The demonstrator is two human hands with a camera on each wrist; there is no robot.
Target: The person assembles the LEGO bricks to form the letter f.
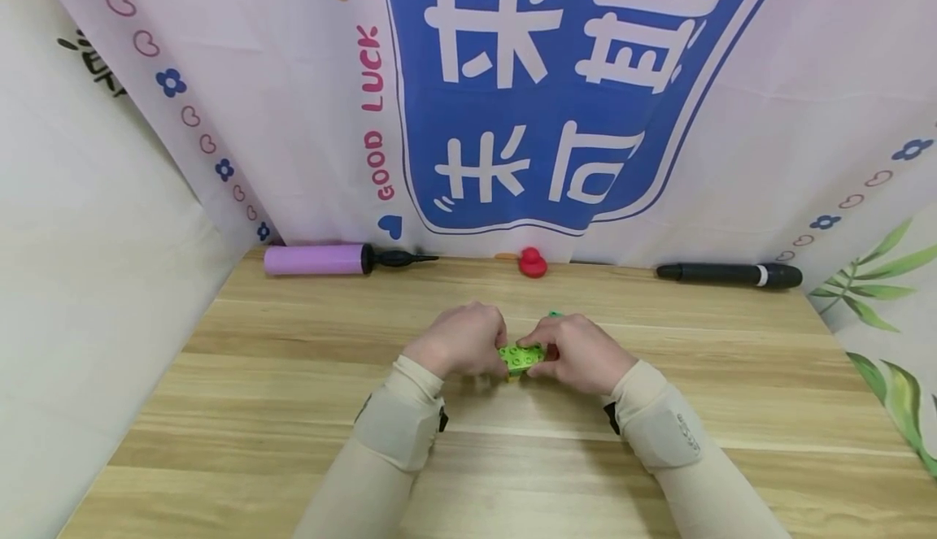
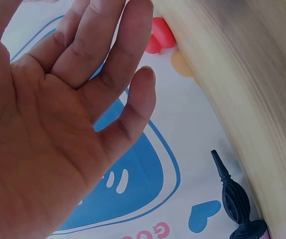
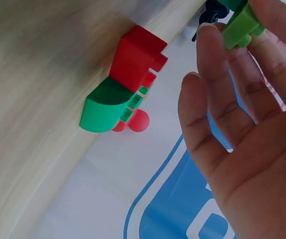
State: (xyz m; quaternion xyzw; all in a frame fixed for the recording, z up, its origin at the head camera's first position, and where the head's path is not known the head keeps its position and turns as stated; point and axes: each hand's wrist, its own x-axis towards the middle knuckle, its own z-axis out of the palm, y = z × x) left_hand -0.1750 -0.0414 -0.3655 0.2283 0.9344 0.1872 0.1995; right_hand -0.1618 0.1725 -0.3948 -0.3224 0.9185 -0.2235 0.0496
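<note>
Both hands meet over the wooden table, around a light green toy brick (image 1: pixel 521 358) with round studs on top. My left hand (image 1: pixel 464 340) grips the brick's left end with curled fingers. At the other end, my right hand (image 1: pixel 581 352) pinches it between thumb and fingers. A bit of yellow (image 1: pixel 514 377) shows just below the brick. In the right wrist view, the light green brick (image 3: pixel 242 30) is at the fingertips, beside a darker green piece. A red brick (image 3: pixel 133 57) and a green curved brick (image 3: pixel 103 107) lie beyond the right hand; the left wrist view shows neither.
Along the table's back edge lie a purple hand pump (image 1: pixel 318 260) with a black nozzle, a small red rounded figure (image 1: pixel 532 262) and a black stick-shaped thing (image 1: pixel 728 275) with a white band. A printed cloth (image 1: pixel 315 116) hangs right behind them.
</note>
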